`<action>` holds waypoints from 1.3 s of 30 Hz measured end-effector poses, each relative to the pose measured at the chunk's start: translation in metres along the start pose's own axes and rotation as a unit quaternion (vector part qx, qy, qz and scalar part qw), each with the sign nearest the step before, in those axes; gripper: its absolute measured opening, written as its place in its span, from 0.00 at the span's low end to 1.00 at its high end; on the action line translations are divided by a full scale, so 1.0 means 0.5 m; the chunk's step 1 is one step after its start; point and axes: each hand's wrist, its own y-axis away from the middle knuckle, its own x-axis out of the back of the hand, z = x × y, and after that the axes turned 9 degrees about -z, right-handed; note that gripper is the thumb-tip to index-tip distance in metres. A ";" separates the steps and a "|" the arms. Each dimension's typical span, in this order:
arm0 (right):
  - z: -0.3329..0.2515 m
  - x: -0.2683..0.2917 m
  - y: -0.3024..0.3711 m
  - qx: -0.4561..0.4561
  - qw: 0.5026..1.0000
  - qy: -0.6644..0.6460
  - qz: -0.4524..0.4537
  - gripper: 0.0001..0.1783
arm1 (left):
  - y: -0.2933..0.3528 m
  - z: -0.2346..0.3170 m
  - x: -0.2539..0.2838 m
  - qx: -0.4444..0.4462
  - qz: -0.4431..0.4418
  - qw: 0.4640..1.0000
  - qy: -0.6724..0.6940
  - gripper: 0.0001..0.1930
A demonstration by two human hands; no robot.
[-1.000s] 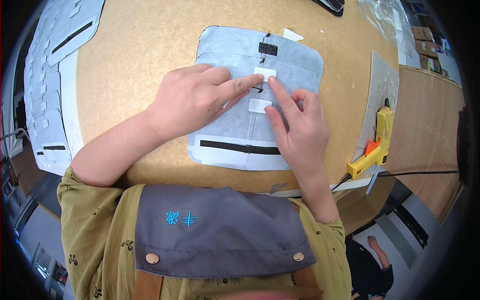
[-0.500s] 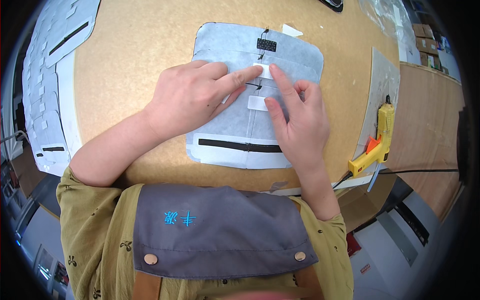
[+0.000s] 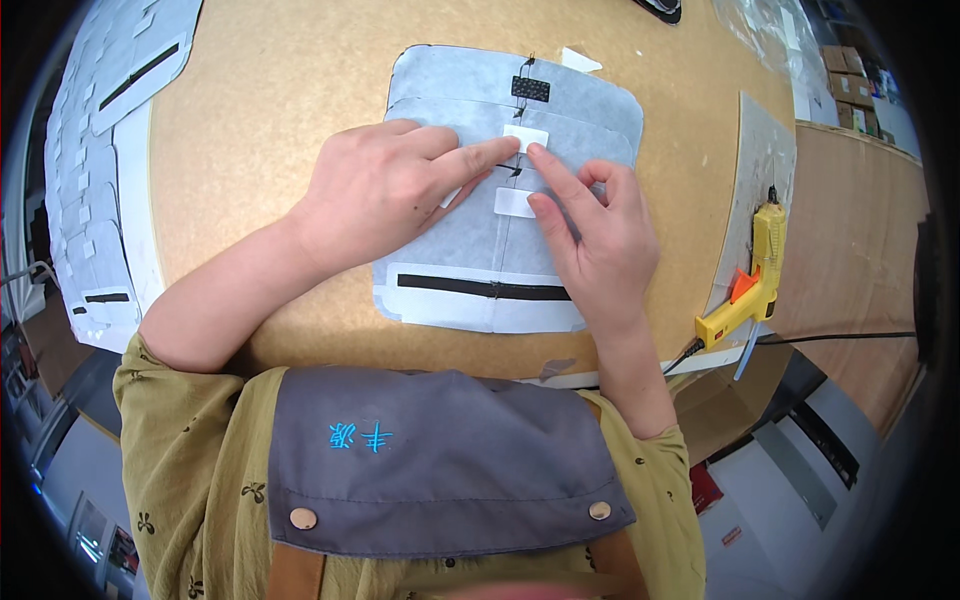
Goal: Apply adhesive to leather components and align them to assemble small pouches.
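Pale-blue panel [image 3: 440,85], one piece, is laid flat at the middle of the worktop [image 3: 250,100]. Far white tab [image 3: 524,131] is touched by both index fingers. Left hand [image 3: 375,190] is half-curled; whether a partly covered white piece [image 3: 450,198] is held beneath cannot be told. Right hand [image 3: 608,230] is spread, gripping nothing, its thumb at the near white tab [image 3: 512,204]. One black strip [image 3: 440,286] and one dotted patch [image 3: 530,89] are carried by the panel. One yellow glue gun [image 3: 768,240] is placed right. At least two cardboard boxes [image 3: 852,90] are stacked far right, contents hidden.

Embroidered lettering [image 3: 361,437] (two blue characters), on the grey apron [image 3: 450,490]
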 end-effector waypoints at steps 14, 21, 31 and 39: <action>0.016 -0.013 -0.003 -0.020 0.999 -0.036 -0.006 0.29 | -0.006 0.002 0.009 0.053 -0.032 0.997 0.053 0.28; 0.014 -0.009 -0.004 -0.005 1.000 -0.025 -0.001 0.28 | -0.003 -0.001 0.010 0.031 -0.040 0.999 0.022 0.26; 0.004 0.004 -0.006 -0.032 0.997 -0.061 -0.039 0.23 | -0.004 0.000 0.000 0.031 -0.019 0.999 0.022 0.22; 0.016 0.002 -0.005 0.001 0.999 0.045 0.001 0.24 | -0.016 0.009 0.014 -0.007 -0.023 1.000 0.010 0.23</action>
